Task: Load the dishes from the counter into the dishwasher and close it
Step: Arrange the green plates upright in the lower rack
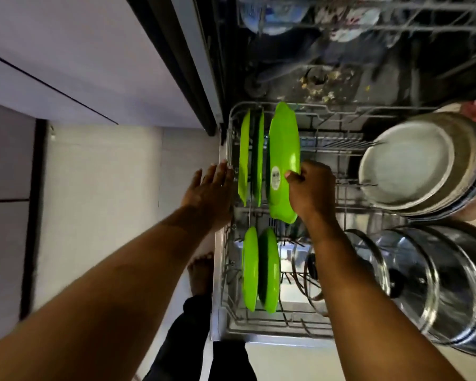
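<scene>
The dishwasher's lower rack [232, 320] is pulled out below me. My right hand [311, 188] grips the rim of a large green plate [283, 149] with a white label, held on edge among the rack's tines. Two more green plates [249, 158] stand on edge to its left, and another pair [259, 270] stands nearer to me. My left hand [209, 188] has its fingers straight and rests against the rack's left side. A steel bowl [412, 166] and a steel pot with a glass lid [434, 281] fill the rack's right half.
The upper rack [368, 20] holds blurred patterned dishes above a tub floor with food scraps [324, 89]. White cabinet fronts [80, 56] and a pale tiled floor [102, 188] lie on the left. My foot [201, 273] stands beside the open door.
</scene>
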`<state>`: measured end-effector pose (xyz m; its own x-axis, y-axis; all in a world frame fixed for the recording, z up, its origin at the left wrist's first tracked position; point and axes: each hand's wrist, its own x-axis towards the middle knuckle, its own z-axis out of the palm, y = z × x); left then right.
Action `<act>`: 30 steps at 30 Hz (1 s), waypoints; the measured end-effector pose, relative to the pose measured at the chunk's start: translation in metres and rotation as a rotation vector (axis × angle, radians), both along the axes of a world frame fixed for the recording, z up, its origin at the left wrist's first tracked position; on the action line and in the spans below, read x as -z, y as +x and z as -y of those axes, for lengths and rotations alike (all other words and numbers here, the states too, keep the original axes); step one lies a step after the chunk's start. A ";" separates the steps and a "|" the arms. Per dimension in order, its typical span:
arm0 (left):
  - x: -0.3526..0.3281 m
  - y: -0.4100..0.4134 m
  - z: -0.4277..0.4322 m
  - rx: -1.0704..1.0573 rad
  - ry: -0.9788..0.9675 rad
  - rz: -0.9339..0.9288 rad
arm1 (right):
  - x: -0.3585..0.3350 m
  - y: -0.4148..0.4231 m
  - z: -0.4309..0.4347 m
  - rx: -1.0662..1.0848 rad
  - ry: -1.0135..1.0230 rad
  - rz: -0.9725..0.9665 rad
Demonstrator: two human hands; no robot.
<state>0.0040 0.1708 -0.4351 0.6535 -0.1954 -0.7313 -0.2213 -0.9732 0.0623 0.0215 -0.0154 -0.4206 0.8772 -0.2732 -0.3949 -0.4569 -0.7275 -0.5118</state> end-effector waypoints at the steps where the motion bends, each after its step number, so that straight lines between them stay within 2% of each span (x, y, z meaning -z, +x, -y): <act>1: 0.004 0.002 0.000 -0.005 0.001 -0.003 | 0.003 0.004 0.000 -0.005 -0.005 -0.013; 12: 0.027 0.009 -0.003 -0.035 -0.011 -0.098 | 0.039 0.034 -0.010 -0.034 -0.041 -0.115; 17: 0.029 0.008 -0.004 -0.074 -0.039 -0.123 | 0.059 0.041 -0.013 0.003 0.029 -0.160; 24: 0.024 0.012 -0.003 -0.003 0.004 -0.171 | 0.060 0.037 -0.019 0.028 0.044 -0.124; 28: 0.019 0.015 -0.003 0.018 0.034 -0.209 | 0.054 0.034 -0.021 0.080 0.131 -0.160; 30: 0.014 0.013 -0.005 0.004 0.008 -0.192 | 0.048 0.026 -0.025 0.082 0.080 -0.175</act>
